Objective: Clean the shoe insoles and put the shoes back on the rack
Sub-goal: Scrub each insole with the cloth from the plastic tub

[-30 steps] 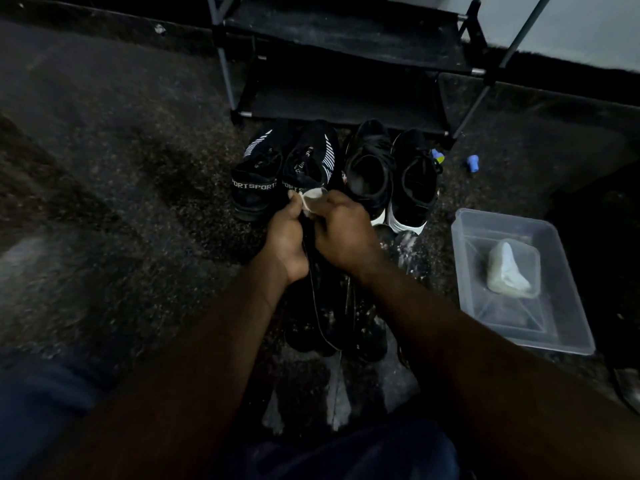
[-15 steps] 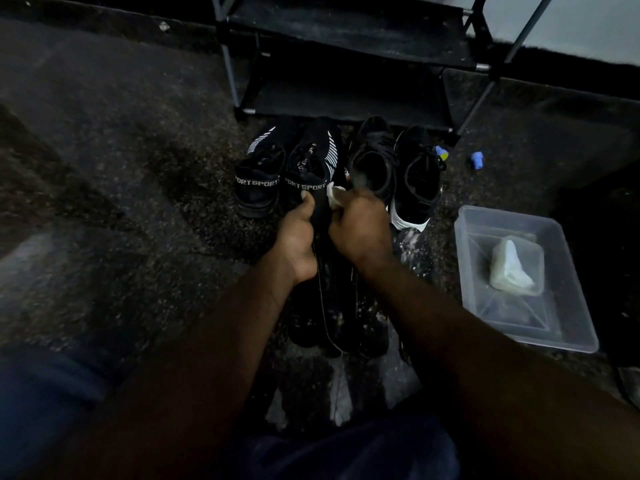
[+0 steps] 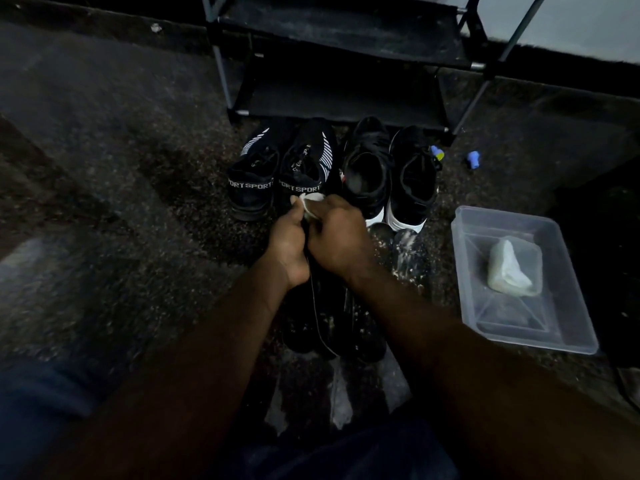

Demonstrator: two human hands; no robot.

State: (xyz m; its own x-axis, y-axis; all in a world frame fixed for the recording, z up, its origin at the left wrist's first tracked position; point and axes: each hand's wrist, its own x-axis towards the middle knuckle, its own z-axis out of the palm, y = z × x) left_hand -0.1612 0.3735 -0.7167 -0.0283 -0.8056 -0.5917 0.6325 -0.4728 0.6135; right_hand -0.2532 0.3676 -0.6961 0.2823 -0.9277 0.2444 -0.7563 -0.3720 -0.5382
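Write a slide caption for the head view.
Left hand holds a dark insole, right hand presses a white cloth on it, shoes before the rack.

Left hand point(image 3: 289, 247): insole point(image 3: 323, 317); right hand point(image 3: 337, 237): cloth point(image 3: 311, 199)

Your left hand point(image 3: 289, 240) and right hand point(image 3: 337, 237) cover most of the white cloth point(image 3: 310, 199) and the upper end of the dark insole point(image 3: 329, 303). The insole's lower end merges with the dim floor point(image 3: 138, 237); its outline cannot be traced. The rack point(image 3: 339, 39) is cut off by the top edge. The small blue item point(image 3: 472, 159) near it is too small to identify.
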